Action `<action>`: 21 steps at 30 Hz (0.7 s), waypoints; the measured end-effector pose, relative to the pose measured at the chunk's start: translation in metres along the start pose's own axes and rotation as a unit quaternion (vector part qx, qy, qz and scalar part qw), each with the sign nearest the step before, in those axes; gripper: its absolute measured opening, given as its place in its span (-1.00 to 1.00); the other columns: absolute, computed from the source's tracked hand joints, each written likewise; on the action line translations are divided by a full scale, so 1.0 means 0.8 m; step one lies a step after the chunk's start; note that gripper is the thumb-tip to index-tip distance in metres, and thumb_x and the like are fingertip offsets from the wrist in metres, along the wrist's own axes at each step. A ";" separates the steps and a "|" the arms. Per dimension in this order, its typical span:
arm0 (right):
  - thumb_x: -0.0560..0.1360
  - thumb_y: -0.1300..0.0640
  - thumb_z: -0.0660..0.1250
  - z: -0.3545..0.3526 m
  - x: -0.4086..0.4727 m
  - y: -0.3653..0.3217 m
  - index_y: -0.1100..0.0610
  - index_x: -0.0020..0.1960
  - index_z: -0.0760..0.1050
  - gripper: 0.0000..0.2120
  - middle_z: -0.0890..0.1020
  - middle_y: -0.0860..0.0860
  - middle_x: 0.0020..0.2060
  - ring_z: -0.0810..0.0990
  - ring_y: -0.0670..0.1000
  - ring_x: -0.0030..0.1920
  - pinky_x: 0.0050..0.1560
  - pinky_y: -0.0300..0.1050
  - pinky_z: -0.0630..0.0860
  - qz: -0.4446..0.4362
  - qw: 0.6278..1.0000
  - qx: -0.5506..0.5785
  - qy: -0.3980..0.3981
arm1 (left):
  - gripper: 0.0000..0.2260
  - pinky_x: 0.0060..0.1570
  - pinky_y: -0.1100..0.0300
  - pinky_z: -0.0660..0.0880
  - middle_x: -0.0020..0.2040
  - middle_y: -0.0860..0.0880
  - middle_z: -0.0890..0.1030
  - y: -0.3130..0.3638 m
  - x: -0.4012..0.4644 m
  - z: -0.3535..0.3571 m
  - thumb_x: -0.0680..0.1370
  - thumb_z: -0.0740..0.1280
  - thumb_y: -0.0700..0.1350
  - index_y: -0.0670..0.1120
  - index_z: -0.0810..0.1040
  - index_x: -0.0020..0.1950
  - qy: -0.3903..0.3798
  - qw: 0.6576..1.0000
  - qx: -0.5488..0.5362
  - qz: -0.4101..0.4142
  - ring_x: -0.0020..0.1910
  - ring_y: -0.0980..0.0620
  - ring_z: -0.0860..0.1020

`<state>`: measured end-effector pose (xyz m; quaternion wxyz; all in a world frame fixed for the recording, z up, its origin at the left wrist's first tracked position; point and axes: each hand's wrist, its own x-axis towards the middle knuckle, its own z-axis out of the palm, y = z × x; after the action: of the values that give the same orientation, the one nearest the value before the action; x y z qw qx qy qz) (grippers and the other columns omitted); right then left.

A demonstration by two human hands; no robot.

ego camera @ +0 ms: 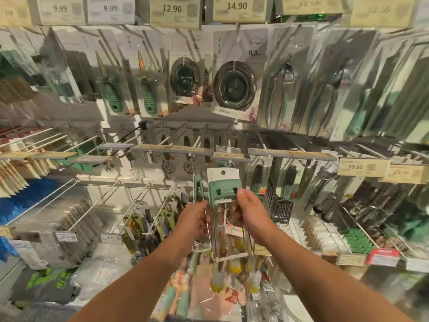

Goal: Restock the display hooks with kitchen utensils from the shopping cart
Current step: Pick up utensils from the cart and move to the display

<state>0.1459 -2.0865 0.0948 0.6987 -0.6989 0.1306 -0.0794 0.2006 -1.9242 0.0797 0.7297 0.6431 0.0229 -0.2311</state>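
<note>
In the middle of the frame, both hands hold up a bunch of metal tongs with mint-green plastic tops and yellow tips [224,219]. The left hand [196,220] wraps its fingers round the left side, and the right hand [249,216] grips the right side, thumb on the green top. The tongs' white card sits just below a grey hook rail with price tags [232,156].

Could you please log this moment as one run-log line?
left hand: grips tongs | right hand: grips tongs | hook: above card, not yet hung
</note>
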 end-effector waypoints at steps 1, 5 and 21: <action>0.72 -0.10 0.11 -0.003 -0.001 0.002 0.04 -0.07 0.42 -0.71 0.51 -0.05 -0.33 0.39 -0.06 -0.35 -0.26 -0.10 0.36 -0.008 1.000 -0.005 0.005 | -0.80 -0.37 0.16 0.43 -0.36 -0.04 0.54 0.000 0.001 0.003 0.70 0.27 0.02 -0.10 0.56 0.10 0.006 1.000 0.005 -0.002 -0.35 -0.01 0.47; 0.73 -0.04 0.12 -0.007 -0.006 0.004 0.10 -0.08 0.39 -0.71 0.46 -0.04 -0.32 0.36 0.03 -0.30 -0.25 -0.04 0.34 -0.053 0.998 -0.036 0.017 | -0.76 -0.34 0.17 0.42 -0.33 -0.04 0.57 -0.003 0.005 0.009 0.68 0.29 0.10 -0.05 0.59 0.14 0.035 0.999 0.036 0.000 -0.30 0.01 0.47; 0.67 -0.22 0.17 0.012 0.068 -0.027 0.11 0.52 0.35 -0.45 0.56 0.15 0.36 0.54 0.21 0.34 0.40 0.24 0.45 0.031 0.985 -0.130 0.107 | -0.71 -0.08 0.13 0.43 -0.05 0.01 0.59 0.012 -0.009 -0.033 0.53 0.48 0.17 0.04 0.45 -0.15 0.063 0.994 0.067 0.065 -0.09 0.03 0.53</action>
<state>0.2023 -2.0934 0.1124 0.5862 -0.7666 0.2357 -0.1145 0.2046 -1.8961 0.0863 0.6953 0.7042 0.0118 -0.1434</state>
